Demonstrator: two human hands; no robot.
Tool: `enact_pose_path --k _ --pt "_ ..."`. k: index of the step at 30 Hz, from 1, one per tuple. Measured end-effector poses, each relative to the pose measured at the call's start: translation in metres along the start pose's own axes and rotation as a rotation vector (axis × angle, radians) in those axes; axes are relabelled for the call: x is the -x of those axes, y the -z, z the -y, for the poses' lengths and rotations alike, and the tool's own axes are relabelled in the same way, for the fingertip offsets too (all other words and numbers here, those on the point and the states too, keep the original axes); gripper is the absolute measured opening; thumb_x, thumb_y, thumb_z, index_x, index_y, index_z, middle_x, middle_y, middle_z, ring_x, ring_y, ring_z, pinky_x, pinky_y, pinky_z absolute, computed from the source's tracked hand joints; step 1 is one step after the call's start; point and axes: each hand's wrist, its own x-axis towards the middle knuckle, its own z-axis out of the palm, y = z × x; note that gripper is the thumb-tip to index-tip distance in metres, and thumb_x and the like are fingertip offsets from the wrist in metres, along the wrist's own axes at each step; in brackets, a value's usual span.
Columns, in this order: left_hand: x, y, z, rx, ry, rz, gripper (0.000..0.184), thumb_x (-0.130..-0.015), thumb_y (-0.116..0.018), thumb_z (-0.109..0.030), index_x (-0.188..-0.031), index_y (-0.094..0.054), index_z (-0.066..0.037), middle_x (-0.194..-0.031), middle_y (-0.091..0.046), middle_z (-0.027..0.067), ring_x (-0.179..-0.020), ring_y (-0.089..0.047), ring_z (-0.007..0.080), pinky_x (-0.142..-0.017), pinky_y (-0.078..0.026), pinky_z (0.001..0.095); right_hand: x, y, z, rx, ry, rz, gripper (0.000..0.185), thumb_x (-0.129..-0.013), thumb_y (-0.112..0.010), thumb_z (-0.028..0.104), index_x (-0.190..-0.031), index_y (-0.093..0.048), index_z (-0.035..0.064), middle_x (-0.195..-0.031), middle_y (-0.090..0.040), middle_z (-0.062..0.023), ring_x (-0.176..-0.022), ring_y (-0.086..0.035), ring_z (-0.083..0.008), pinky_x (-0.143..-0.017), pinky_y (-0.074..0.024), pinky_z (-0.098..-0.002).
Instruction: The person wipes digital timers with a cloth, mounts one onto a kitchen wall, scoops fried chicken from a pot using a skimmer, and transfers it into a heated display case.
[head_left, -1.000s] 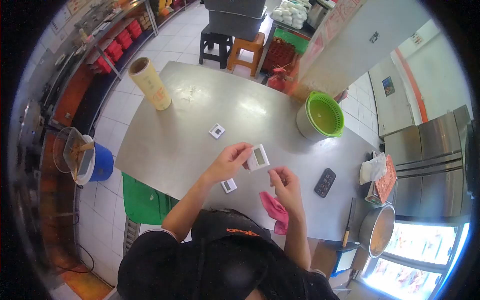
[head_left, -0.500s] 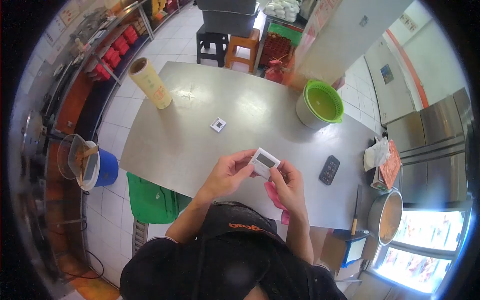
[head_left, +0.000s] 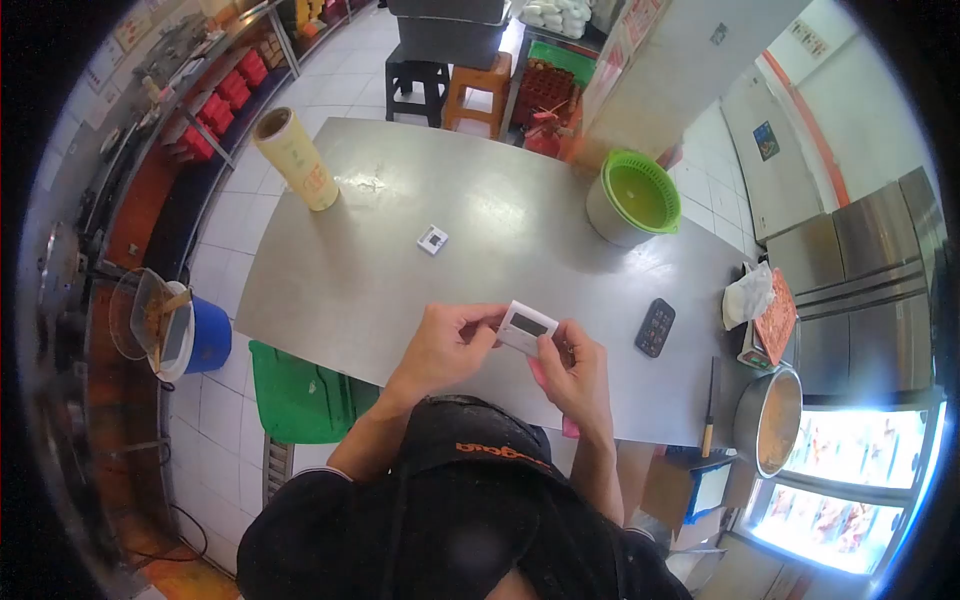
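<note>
— Your left hand (head_left: 452, 348) and right hand (head_left: 577, 372) both pinch the white display device (head_left: 527, 328), held between your fingertips.
— Beyond your left fingers, a smaller white item (head_left: 433, 239) lies on the metal table (head_left: 500, 200); right of your right fingers, a dark handset (head_left: 655, 328).

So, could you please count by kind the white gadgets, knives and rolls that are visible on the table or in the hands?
White gadgets: 2, one between the left hand and right hand, one on the table
Knives: 1
Rolls: 1
Total: 4
</note>
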Motion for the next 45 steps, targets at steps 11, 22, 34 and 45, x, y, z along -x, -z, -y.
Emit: enact_pose_path --k 11,22,34,45 --pt "0.015 0.004 -0.017 0.045 0.009 -0.005 0.034 -0.087 -0.068 -0.006 -0.118 -0.066 0.006 -0.096 -0.074 0.0110 -0.088 -0.070 0.0124 -0.083 -0.056 0.0279 0.001 -0.005 0.004 0.049 0.115 0.056 0.018 -0.093 -0.062 0.013 -0.084 -0.056 -0.0008 -0.060 -0.052 -0.0014 -0.054 -0.045 -0.0048 -0.047 -0.0344 -0.0254" --pt "0.022 -0.007 -0.020 0.055 -0.038 -0.187 0.022 -0.086 -0.069 -0.006 -0.105 -0.068 0.006 -0.093 -0.075 0.0164 -0.089 -0.073 0.0208 -0.081 -0.058 0.0304 0.006 -0.011 0.002 0.111 0.121 0.032 0.020 -0.090 -0.066 0.016 -0.083 -0.057 -0.0012 -0.060 -0.052 -0.0061 -0.053 -0.046 -0.0084 -0.049 -0.0366 -0.0283" --pt "0.025 -0.027 -0.009 -0.348 -0.290 -0.466 0.016 -0.082 -0.075 -0.007 -0.095 -0.070 0.000 -0.093 -0.075 0.0150 -0.086 -0.075 0.0221 -0.073 -0.058 0.0302 0.013 -0.028 0.001 0.190 0.278 -0.182 0.018 -0.086 -0.069 0.010 -0.081 -0.054 0.0018 -0.065 -0.059 -0.0097 -0.050 -0.053 -0.0176 -0.047 -0.0411 -0.0316" --pt "0.022 -0.032 -0.007 -0.449 -0.419 -0.533 0.016 -0.076 -0.077 -0.009 -0.087 -0.068 -0.004 -0.096 -0.074 0.0160 -0.082 -0.074 0.0278 -0.067 -0.057 0.0334 0.016 -0.034 -0.003 0.168 0.303 -0.222 0.018 -0.085 -0.071 0.010 -0.083 -0.055 0.0023 -0.067 -0.061 -0.0091 -0.052 -0.057 -0.0187 -0.049 -0.0452 -0.0311"
